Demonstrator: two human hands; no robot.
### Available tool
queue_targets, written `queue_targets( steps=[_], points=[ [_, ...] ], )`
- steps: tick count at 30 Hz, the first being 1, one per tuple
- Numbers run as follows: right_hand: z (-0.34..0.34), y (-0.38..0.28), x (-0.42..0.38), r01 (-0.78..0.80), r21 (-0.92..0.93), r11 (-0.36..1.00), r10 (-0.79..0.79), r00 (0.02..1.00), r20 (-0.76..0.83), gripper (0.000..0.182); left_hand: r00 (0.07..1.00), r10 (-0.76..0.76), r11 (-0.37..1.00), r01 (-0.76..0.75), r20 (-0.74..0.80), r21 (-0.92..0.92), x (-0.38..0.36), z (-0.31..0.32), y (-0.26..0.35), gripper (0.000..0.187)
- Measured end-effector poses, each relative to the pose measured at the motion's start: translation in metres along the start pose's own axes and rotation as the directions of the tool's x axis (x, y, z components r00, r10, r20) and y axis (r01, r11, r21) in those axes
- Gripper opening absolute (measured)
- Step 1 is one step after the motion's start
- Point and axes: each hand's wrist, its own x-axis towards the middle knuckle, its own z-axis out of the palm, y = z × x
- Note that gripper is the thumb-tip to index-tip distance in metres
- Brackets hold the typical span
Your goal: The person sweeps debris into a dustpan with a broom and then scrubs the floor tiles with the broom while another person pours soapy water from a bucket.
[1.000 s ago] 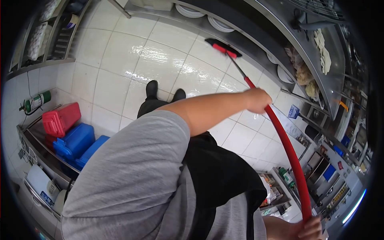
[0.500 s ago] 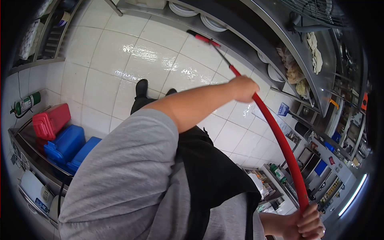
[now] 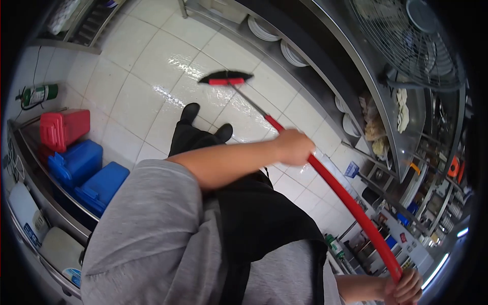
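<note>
Gripping the red broom handle [image 3: 335, 188] with both fists, left hand [image 3: 294, 147] midway, right hand [image 3: 404, 288] at top, broom head [image 3: 225, 78] touching the floor [image 3: 147, 61] beyond my shoes [image 3: 190, 112].

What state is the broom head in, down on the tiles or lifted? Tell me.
Apparently down: the broom head meets the wet white floor, its red handle slanting up through the left hand to the right hand.

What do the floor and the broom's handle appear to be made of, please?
The floor looks like glazed white ceramic tile: grout lines and bright glare. The broom handle seems red-coated metal or plastic, smooth and slightly shiny; which one, I cannot tell.
</note>
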Motion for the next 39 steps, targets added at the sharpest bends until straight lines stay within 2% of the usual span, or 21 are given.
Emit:
queue_targets(
  steps=[4, 6, 9, 11, 12, 13, 16, 18, 20, 23, 25, 26, 27, 30, 32, 34, 35, 36, 37, 38, 39],
  points=[
    [0.040, 0.110, 0.012, 0.034, 0.086, 0.996, -0.026, 0.996, -0.087, 0.039, 0.879, 0.028, 0.976, 0.078, -0.476, 0.202, -0.027, -0.086, -0.131, 0.008],
    [0.080, 0.166, 0.025, 0.059, -0.078, 0.995, -0.064, 0.996, -0.057, 0.034, 0.873, -0.096, 0.941, 0.237, -0.477, 0.244, -0.049, -0.136, -0.174, 0.011],
    [0.084, 0.165, 0.035, 0.049, -0.077, 0.996, -0.054, 0.997, -0.057, 0.034, 0.852, -0.092, 0.930, 0.259, -0.516, 0.262, -0.061, -0.152, -0.175, 0.013],
    [0.056, 0.118, 0.045, 0.016, 0.097, 0.995, -0.023, 0.997, 0.068, 0.035, 0.858, -0.041, 0.968, 0.162, -0.512, 0.193, -0.050, -0.117, -0.147, 0.016],
    [0.048, 0.085, 0.053, 0.030, 0.011, 0.999, -0.031, 0.995, 0.091, 0.041, 0.884, -0.070, 0.979, 0.150, -0.461, 0.138, -0.046, -0.100, -0.119, 0.018],
    [0.058, 0.065, 0.071, 0.015, 0.062, 0.998, -0.031, 0.963, 0.267, 0.037, 0.893, -0.084, 0.994, 0.108, -0.442, 0.029, -0.046, -0.082, -0.087, 0.018],
    [0.074, 0.026, 0.089, -0.050, 0.196, 0.979, -0.032, 0.918, 0.395, 0.041, 0.976, 0.052, 0.992, -0.074, -0.213, -0.098, -0.059, -0.058, -0.017, 0.015],
    [0.091, 0.022, 0.102, 0.021, 0.276, 0.961, -0.124, 0.924, 0.362, 0.044, 0.985, 0.090, 0.993, -0.101, -0.148, -0.065, -0.080, -0.080, -0.010, 0.016],
    [0.117, 0.043, 0.125, -0.041, 0.267, 0.963, -0.078, 0.903, 0.423, 0.045, 0.981, -0.017, 0.999, 0.009, -0.191, -0.041, -0.098, -0.108, -0.041, 0.016],
    [0.174, 0.111, 0.156, -0.070, 0.344, 0.936, -0.119, 0.859, 0.498, 0.045, 0.875, -0.139, 0.990, 0.124, -0.463, -0.063, -0.135, -0.169, -0.125, 0.017],
    [0.220, 0.166, 0.170, -0.028, 0.444, 0.896, -0.157, 0.914, 0.374, 0.045, 0.773, -0.101, 0.990, 0.139, -0.627, 0.012, -0.162, -0.221, -0.210, 0.014],
    [0.246, 0.198, 0.176, 0.081, 0.210, 0.974, -0.153, 0.923, 0.354, 0.039, 0.717, -0.104, 0.983, 0.178, -0.689, 0.038, -0.186, -0.259, -0.249, 0.013],
    [0.272, 0.228, 0.179, 0.044, 0.133, 0.990, -0.090, 0.927, 0.365, 0.032, 0.637, -0.087, 0.978, 0.201, -0.766, 0.056, -0.211, -0.296, -0.280, 0.013],
    [0.358, 0.315, 0.173, 0.006, 0.094, 0.996, -0.039, 0.935, 0.351, 0.025, 0.488, -0.162, 0.865, 0.488, -0.858, 0.114, -0.283, -0.371, -0.362, 0.016],
    [0.392, 0.329, 0.183, -0.022, 0.046, 0.999, -0.004, 0.864, 0.504, 0.025, 0.463, -0.185, 0.854, 0.511, -0.867, 0.091, -0.309, -0.394, -0.368, 0.016],
    [0.411, 0.300, 0.206, -0.014, 0.008, 1.000, 0.009, 0.914, 0.405, 0.026, 0.448, -0.260, 0.858, 0.513, -0.855, 0.008, -0.330, -0.412, -0.348, 0.016],
    [0.410, 0.272, 0.230, -0.014, 0.038, 0.999, -0.006, 0.877, 0.481, 0.027, 0.480, -0.212, 0.869, 0.491, -0.851, 0.060, -0.331, -0.405, -0.338, 0.015],
    [0.405, 0.242, 0.248, -0.029, 0.082, 0.996, -0.017, 0.864, 0.503, 0.029, 0.448, -0.174, 0.918, 0.397, -0.877, 0.021, -0.334, -0.393, -0.310, 0.015],
    [0.387, 0.220, 0.266, -0.045, 0.240, 0.970, -0.103, 0.815, 0.570, 0.030, 0.494, -0.226, 0.929, 0.370, -0.839, -0.033, -0.340, -0.384, -0.279, 0.014],
    [0.430, 0.195, 0.278, 0.029, 0.261, 0.965, -0.170, 0.825, 0.539, 0.043, 0.526, -0.079, 0.973, 0.226, -0.847, 0.049, -0.337, -0.366, -0.272, 0.019],
    [0.434, 0.180, 0.290, -0.056, 0.330, 0.942, -0.183, 0.741, 0.646, 0.042, 0.576, -0.115, 0.982, 0.191, -0.809, -0.004, -0.342, -0.351, -0.251, 0.024]
  ],
)
